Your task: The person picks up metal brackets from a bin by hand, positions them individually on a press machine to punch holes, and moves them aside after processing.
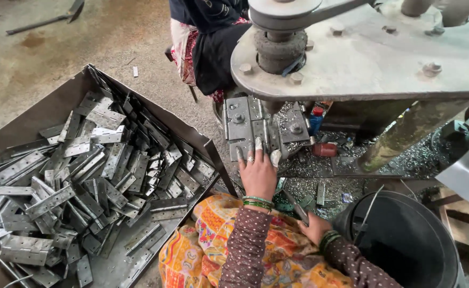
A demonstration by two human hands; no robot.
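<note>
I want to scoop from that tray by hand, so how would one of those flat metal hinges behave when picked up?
A hinge is probably stiff but may fold at its knuckle. The bare metal looks slick, and the edges are maybe sharp. In the heaped tray, lifting one likely shifts its neighbours.

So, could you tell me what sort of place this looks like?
Most likely a small metalworking shop: a heavy press machine, a tray heaped with metal hinges, and the left hand at the press die.

A bare, stained concrete floor spreads far left under soft daylight. A heavy grey press machine fills the far right, metal swarf scattered beneath it.
</note>
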